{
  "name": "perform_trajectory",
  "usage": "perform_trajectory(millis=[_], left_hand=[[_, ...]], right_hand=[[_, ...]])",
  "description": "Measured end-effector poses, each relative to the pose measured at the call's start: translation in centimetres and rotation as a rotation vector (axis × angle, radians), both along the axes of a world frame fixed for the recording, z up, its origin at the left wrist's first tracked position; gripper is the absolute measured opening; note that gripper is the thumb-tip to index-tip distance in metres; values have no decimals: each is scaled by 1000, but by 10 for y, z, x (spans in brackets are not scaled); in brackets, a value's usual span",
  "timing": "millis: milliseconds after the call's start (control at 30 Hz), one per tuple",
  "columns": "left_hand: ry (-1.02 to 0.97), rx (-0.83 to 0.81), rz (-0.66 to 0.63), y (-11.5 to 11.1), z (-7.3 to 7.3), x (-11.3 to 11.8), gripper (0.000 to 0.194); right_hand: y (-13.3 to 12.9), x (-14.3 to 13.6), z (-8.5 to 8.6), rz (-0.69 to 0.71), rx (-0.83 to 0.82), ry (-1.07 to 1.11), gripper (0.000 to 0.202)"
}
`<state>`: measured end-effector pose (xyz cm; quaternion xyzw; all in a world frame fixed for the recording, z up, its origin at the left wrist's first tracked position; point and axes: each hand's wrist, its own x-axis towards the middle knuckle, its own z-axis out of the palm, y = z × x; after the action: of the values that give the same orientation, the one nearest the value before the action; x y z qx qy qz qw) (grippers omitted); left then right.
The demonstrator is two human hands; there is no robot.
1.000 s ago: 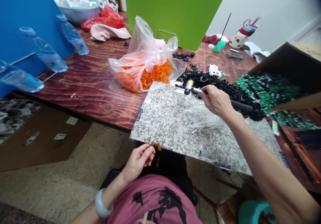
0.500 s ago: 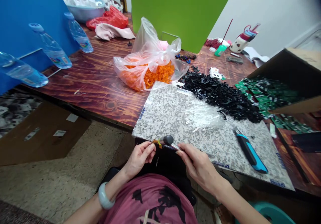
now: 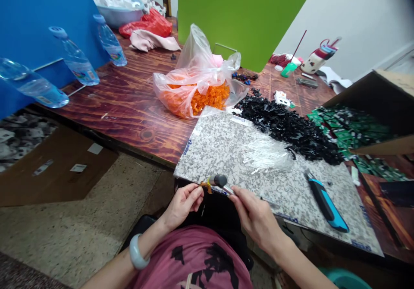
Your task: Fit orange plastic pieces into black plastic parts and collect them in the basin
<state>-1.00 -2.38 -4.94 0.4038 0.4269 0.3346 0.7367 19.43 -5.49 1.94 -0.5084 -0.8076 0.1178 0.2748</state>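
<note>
In my right hand (image 3: 255, 211) is a small mallet with a black rounded head end (image 3: 220, 180); its metal shaft runs back between thumb and fingers and shows again beyond the hand. My left hand (image 3: 184, 202) is closed in a pinch on a small amber strip (image 3: 207, 188), right beside the mallet head. Whether the strip and head touch I cannot tell. Both hands are at the front edge of a grey speckled slab (image 3: 210, 146). A bundle of clear thin strips (image 3: 265, 153) and a heap of black plastic parts (image 3: 284, 125) lie on it.
A blue-and-black utility knife (image 3: 327, 202) lies on the slab's right. Behind stands a clear bag of orange parts (image 3: 207, 97). Green circuit boards (image 3: 349, 125) spill from a cardboard box (image 3: 388, 95) at right. Water bottles (image 3: 77, 64) stand by a blue panel (image 3: 29, 4).
The view has shifted slightly, moving the scene a little to the right. Both hands keep their grips, and more of the mallet's shaft shows behind my right hand.
</note>
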Motion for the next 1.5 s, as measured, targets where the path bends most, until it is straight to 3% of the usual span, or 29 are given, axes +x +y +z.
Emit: perform_trajectory(millis=[167,367,500,600,733,933,1167,1333,1500], left_hand=[[-7,-11,7,-1,1,0,38],[-13,-3,-8,0,-1,0,38],[-14,20,-30,-2,-1,-2,34],[2,125,-84,-6,4,-6,27],[47,357,-139,-9,14,-11,21],[159,590,-154,-5,23,-16,20],[243,634,-151,-3,25,-14,22],[264,668,-132,-2,26,-14,22],[270,719,-144,1,28,-11,23]], right_hand=[[-1,-6,21,-26,141,120,20],[5,-11,-6,-15,-72,-22,19],[12,-5,4,-73,-13,76,19],[14,3,17,-145,53,115,17],[18,17,15,-236,38,82,16],[44,52,7,-313,83,-24,19],[114,117,0,-465,244,-261,27],[159,168,-20,-585,190,-349,31],[173,191,-36,-648,125,-379,31]])
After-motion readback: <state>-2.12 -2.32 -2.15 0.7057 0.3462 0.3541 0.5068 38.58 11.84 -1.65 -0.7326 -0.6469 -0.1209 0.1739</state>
